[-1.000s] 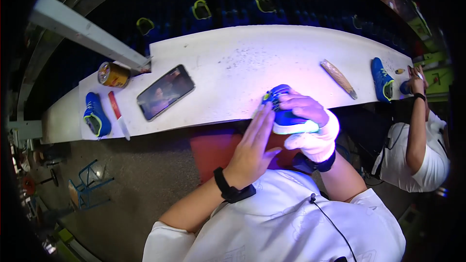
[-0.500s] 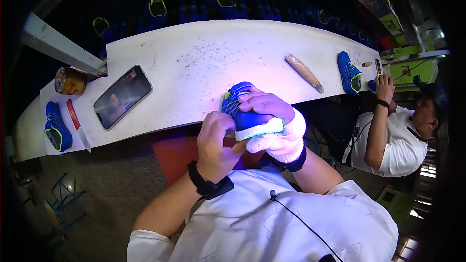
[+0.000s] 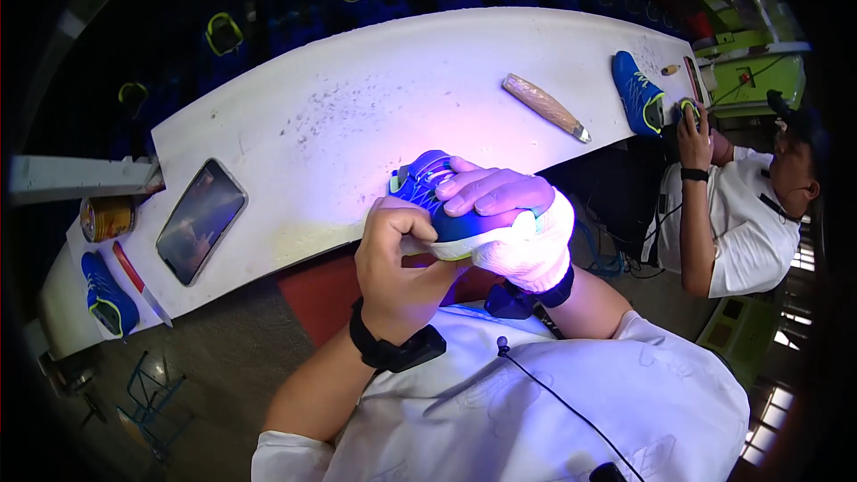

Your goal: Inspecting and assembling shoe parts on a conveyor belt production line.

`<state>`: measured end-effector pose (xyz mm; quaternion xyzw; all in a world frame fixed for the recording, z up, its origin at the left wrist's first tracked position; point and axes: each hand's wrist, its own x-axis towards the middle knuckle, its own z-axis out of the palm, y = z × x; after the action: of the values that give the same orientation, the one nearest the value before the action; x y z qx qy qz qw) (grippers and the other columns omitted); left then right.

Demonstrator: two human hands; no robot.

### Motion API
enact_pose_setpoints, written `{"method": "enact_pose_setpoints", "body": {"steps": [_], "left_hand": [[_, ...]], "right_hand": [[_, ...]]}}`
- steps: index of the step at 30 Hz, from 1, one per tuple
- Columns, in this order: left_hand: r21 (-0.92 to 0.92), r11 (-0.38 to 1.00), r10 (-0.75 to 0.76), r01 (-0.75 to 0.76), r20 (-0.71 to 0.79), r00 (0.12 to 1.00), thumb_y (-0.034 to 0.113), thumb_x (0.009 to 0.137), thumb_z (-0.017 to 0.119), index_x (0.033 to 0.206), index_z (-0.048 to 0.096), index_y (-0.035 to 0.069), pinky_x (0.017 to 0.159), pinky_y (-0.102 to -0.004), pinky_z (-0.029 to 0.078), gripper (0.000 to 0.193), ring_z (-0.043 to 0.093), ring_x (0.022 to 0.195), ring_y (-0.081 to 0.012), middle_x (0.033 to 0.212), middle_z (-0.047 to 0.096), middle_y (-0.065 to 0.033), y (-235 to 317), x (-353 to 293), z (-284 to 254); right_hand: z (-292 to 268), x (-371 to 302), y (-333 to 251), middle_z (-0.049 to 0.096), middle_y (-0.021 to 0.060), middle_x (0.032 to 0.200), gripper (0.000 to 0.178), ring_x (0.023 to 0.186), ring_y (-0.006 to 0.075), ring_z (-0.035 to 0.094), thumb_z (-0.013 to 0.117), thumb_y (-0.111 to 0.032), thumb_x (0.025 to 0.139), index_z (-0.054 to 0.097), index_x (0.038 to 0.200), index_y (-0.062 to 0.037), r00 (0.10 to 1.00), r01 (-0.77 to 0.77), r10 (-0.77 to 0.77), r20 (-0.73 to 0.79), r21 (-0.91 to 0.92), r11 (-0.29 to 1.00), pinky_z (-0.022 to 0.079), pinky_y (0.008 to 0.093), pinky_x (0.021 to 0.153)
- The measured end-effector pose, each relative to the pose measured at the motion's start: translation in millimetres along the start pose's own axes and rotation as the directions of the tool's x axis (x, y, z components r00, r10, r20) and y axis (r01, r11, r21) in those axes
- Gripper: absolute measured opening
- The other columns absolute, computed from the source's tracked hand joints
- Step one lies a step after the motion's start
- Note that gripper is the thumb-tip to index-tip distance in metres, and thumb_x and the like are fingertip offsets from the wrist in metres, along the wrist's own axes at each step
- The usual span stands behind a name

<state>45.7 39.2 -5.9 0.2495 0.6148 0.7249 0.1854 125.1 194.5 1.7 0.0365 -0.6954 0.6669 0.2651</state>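
Shoe, blue mesh with a white sole, sits clamped between the left hand and the gloved right hand over the scuffed white table.

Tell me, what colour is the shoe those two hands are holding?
The shoe is blue with a white sole and yellow-green trim, seen best in the head view.

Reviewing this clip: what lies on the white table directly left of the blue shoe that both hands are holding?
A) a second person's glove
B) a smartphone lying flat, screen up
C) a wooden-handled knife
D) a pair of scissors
B: a dark smartphone lies flat on the white table to the left of the blue shoe, which the left hand and the right hand hold; the wooden-handled knife lies farther back on the right.
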Motion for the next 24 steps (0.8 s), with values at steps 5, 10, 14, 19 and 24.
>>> {"method": "enact_pose_setpoints", "body": {"steps": [5,10,14,19,24], "left_hand": [[0.48,0.851,0.155,-0.213,0.158,0.975,0.006,0.065,0.095,0.094,0.059,0.007,0.08,-0.0347,0.047,0.047,0.056,0.089,-0.0233,0.094,0.056,-0.0071,2.0,14.3,0.5],[0.575,0.807,-0.008,-0.137,0.242,0.97,0.001,0.066,0.089,0.116,0.069,0.007,0.108,-0.0427,0.045,0.055,0.054,0.128,-0.0325,0.134,0.058,-0.0137,17.8,13.9,-40.1],[0.468,0.874,-0.035,-0.134,0.335,0.942,0.004,0.066,0.092,0.131,0.07,0.008,0.108,-0.0412,0.051,0.069,0.059,0.131,-0.0318,0.135,0.064,-0.0154,73.1,47.3,-68.0],[0.638,0.719,0.036,-0.275,0.361,0.932,0.017,0.063,0.097,0.131,0.068,0.005,0.101,-0.0403,0.053,0.075,0.068,0.112,-0.0318,0.117,0.071,-0.0144,94.6,66.0,-70.2],[0.608,0.794,-0.156,-0.033,0.256,0.954,0.027,0.063,0.101,0.124,0.069,0.002,0.091,-0.0387,0.058,0.073,0.075,0.097,-0.0291,0.106,0.077,-0.0152,81.8,77.5,-70.4]], "right_hand": [[-26.1,-11.6,-7.4,0.075,0.0208,0.114,0.038,0.122,0.0419,0.068,0.085,-0.015,0.09,0.059,0.117,-0.0078,0.984,-0.118,0.14,-0.115,0.181,0.976,0.039,0.0636,0.118],[-69.0,-7.4,-29.8,0.078,0.0127,0.096,0.031,0.089,0.0206,0.077,0.063,-0.026,0.102,0.073,0.101,0.0032,0.929,-0.365,0.348,-0.128,-0.478,0.799,0.059,0.0321,0.084],[-26.1,1.7,11.6,0.074,0.0131,0.107,0.037,0.098,0.0154,0.069,0.058,-0.03,0.106,0.068,0.122,0.0016,0.797,-0.483,0.573,-0.192,0.366,0.795,0.055,0.032,0.094],[12.8,67.5,-14.3,0.063,0.0144,0.126,0.077,0.121,0.0254,0.062,0.071,-0.065,0.091,0.062,0.134,-0.0019,0.997,0.016,0.006,0.083,-0.25,0.968,0.049,0.0414,0.105],[40.4,103.9,-8.5,0.064,0.0093,0.111,0.03,0.1,0.0229,0.064,0.079,-0.028,0.088,0.07,0.102,-0.0029,0.994,-0.045,0.071,0.085,-0.272,0.961,0.051,0.0353,0.096]]}}
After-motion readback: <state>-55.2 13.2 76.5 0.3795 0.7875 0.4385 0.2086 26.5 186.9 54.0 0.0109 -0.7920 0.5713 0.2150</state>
